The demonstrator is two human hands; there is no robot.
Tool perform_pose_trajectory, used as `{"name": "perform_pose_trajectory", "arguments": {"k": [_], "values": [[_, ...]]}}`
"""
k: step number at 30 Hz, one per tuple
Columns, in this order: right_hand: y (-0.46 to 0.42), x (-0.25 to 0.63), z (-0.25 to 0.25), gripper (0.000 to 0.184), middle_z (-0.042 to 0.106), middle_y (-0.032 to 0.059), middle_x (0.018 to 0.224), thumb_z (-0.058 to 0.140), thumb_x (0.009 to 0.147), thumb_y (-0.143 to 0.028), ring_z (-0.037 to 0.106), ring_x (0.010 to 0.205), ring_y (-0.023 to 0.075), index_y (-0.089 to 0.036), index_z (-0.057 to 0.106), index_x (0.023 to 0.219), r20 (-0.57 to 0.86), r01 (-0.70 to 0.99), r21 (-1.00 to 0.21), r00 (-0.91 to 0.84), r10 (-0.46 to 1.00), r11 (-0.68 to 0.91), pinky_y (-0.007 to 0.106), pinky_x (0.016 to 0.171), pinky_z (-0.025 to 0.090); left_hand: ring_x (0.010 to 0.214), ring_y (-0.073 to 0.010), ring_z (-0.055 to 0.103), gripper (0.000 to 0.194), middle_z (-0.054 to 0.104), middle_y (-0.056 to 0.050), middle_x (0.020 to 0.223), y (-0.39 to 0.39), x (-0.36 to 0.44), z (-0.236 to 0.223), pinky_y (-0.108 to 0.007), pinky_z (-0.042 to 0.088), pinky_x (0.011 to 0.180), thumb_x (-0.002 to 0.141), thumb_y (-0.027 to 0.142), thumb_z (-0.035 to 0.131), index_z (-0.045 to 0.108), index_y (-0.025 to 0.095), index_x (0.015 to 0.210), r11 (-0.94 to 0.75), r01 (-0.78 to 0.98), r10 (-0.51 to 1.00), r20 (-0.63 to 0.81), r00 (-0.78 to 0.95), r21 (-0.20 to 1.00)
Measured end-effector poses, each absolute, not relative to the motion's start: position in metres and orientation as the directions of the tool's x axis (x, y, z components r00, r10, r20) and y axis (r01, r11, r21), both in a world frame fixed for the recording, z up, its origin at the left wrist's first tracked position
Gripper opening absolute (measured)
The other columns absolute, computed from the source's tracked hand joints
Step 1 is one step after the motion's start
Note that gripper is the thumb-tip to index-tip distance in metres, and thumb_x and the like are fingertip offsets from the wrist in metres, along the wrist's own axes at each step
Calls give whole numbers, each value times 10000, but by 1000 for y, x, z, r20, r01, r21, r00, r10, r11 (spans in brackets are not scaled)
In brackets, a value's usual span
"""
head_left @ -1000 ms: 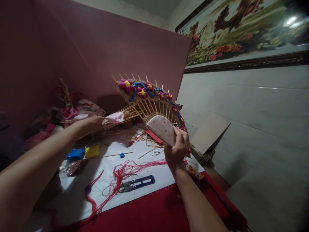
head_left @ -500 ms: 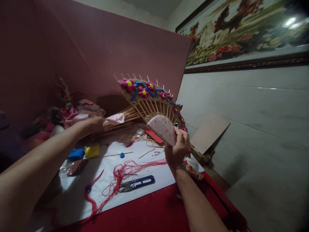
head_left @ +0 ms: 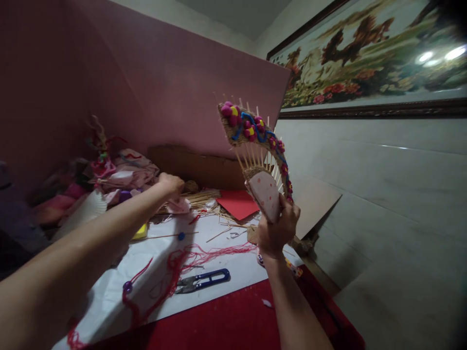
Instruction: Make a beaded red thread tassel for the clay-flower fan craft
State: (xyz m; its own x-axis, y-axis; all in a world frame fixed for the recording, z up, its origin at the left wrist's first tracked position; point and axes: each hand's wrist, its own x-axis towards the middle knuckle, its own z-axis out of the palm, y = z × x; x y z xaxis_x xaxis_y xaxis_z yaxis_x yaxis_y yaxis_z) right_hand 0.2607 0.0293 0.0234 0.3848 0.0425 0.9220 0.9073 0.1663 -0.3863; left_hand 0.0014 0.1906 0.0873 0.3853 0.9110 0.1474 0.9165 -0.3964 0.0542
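My right hand (head_left: 279, 228) grips a handmade fan (head_left: 264, 192) by its half-round base, covered in pale cloth with reddish dots. Thin sticks rise from that base to a curved twine band bearing magenta clay flowers with yellow centres and a wavy blue strip. The fan stands upright, turned partly edge-on. My left hand (head_left: 171, 184) is at the back left, over a pile of thin sticks (head_left: 199, 200) and a piece of pink cloth (head_left: 178, 206). Its fingers point down and are mostly hidden, so their grip cannot be made out.
Blue-handled thread snips (head_left: 204, 281) and tangled red thread (head_left: 178, 262) lie on white sheeting over a red tablecloth (head_left: 204, 325). A red card (head_left: 239, 204) lies behind them. Cloth and craft pieces crowd the left. A board (head_left: 317, 204) leans at the right wall.
The fan has moved right and turned more edge-on in my right hand. My left hand has shifted right; the stick bundle and pink cloth it held raised are now lower, at the pile.
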Motion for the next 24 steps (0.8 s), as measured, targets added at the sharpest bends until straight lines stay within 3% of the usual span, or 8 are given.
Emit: {"name": "perform_pose_trajectory", "arguments": {"k": [2,4,9,13,18,24], "values": [[28,263,25,439,570,135,1017,512,688,-106,551,997,282,-133,561,1124,915,902,-401,401,39,158,444,845,462,1029,-278,568,243,627,-135,1086,183,34,86,-477,444,868,828,250,596,627,126,1035,-459,888,876,155,457,-24],[28,265,25,442,571,136,1017,520,686,-115,548,999,286,-132,557,1126,911,899,-411,411,33,152,456,847,459,1091,-311,527,162,669,-152,1017,169,72,74,-479,373,921,797,171,589,675,144,932,-570,818,800,175,573,-73],[29,266,24,414,578,151,1027,518,699,-126,545,1009,291,-124,570,1110,922,908,-385,387,18,167,474,862,456,1122,-279,496,316,654,-131,1125,135,149,29,-415,352,935,754,230,614,643,185,1065,-754,647,616,220,756,-112],[29,267,24,395,587,153,1013,521,702,-138,554,989,291,-123,580,1092,926,912,-372,378,1,173,476,851,466,1038,-256,552,149,700,-107,924,153,162,27,-431,383,912,822,224,563,691,177,882,-745,661,631,223,743,-94],[30,269,25,392,595,153,1003,526,701,-122,570,959,286,-123,579,1089,922,912,-384,388,-1,146,456,788,492,1003,-219,581,317,589,-90,1151,196,142,44,-451,476,860,875,341,533,568,160,1134,-619,784,751,257,608,-47],[29,267,25,393,581,146,1023,526,699,-118,561,985,285,-133,578,1088,921,910,-387,389,18,148,442,778,490,999,-218,584,314,611,-86,1109,189,147,29,-456,465,873,875,379,524,593,155,1084,-660,751,737,184,650,-7]]}}
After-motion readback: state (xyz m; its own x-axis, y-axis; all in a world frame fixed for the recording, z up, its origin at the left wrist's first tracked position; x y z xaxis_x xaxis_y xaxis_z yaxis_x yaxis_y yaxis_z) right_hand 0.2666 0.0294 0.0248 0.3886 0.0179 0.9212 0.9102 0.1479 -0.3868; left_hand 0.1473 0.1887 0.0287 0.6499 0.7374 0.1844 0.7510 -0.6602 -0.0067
